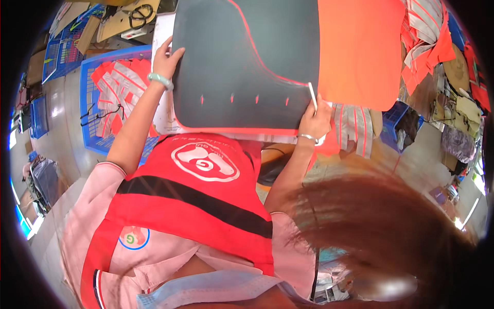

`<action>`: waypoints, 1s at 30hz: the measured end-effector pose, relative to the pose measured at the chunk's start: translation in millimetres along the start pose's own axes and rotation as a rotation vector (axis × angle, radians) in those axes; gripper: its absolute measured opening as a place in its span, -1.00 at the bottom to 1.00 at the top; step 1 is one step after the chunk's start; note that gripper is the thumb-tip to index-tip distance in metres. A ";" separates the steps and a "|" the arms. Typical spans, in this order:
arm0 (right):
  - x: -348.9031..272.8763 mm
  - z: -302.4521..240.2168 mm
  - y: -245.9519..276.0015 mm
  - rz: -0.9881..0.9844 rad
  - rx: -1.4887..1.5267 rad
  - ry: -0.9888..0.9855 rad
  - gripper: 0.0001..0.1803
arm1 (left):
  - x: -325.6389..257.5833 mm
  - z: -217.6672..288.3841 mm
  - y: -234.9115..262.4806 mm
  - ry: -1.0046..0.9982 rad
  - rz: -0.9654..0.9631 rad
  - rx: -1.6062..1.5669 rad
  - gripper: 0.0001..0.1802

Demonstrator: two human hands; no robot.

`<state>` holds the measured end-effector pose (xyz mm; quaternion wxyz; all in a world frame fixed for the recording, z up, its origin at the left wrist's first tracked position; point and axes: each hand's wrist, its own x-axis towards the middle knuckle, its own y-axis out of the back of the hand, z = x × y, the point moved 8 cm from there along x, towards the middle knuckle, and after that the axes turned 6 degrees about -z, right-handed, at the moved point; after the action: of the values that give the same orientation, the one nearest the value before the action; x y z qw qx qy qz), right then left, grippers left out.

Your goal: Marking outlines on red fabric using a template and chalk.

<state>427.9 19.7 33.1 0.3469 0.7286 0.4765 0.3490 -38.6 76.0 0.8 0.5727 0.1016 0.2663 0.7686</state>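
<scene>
A dark grey-green template sheet (226,62) lies over bright orange-red fabric (360,56), which shows to its right and along its near edge. A curved red line crosses the sheet, and several short red slits run along its near side. My left hand (166,63) rests at the sheet's left edge, thumb spread from the fingers. At the near right corner, my right hand (317,119) is closed round a slim white marking pen (312,98). The pen's upper end touches the right end of the curved line.
A blue crate (92,135) with orange and silver-striped pieces (122,90) stands to the left. More striped pieces (352,126) hang below the fabric, and others (427,36) lie at the far right. Loose hair (370,221) covers the lower right.
</scene>
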 end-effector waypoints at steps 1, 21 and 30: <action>-0.5 6.5 -6.6 -0.034 0.007 -0.066 -0.71 | 3.4 -3.6 -0.4 -0.016 0.010 0.049 -0.36; -19.4 22.4 -8.9 0.044 0.001 -0.052 -0.70 | 4.2 3.0 -9.2 -0.080 -0.014 0.316 -0.30; -18.5 21.6 -13.7 0.024 0.035 -0.042 -0.70 | 0.7 7.2 -6.2 -0.054 -0.001 0.347 -0.33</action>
<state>434.2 2.9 7.2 0.3399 0.7474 0.4663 0.3294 -30.5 80.0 3.4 0.5541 0.2191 0.3795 0.7078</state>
